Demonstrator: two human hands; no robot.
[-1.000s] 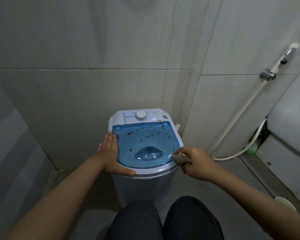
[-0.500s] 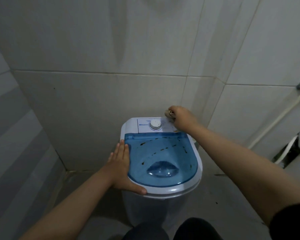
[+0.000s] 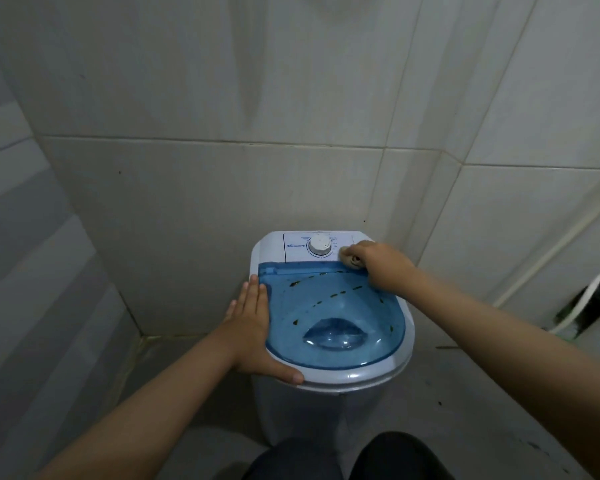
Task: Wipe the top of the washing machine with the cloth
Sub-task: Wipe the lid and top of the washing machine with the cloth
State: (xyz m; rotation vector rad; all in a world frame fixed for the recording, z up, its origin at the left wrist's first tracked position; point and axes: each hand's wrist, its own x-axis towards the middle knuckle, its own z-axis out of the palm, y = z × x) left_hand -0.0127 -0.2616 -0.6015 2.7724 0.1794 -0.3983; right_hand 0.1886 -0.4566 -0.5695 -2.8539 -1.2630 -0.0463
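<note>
A small white washing machine (image 3: 361,377) stands in the tiled corner, with a clear blue lid (image 3: 329,306) marked by dark specks and a white dial (image 3: 320,245) on its back panel. My right hand (image 3: 378,265) is closed around a bunched pale cloth (image 3: 350,258), pressed on the back right of the panel beside the dial. My left hand (image 3: 253,327) lies flat on the machine's left rim, thumb hooked round the front edge.
Tiled walls (image 3: 222,168) close in behind and to the left. A white hose (image 3: 551,251) runs down the right wall. My dark-trousered knees (image 3: 343,459) are just in front of the machine.
My right hand carried the cloth from the lid's front right edge up to the back panel, then slid slightly down and toward the dial. My left hand stayed on the left rim.
</note>
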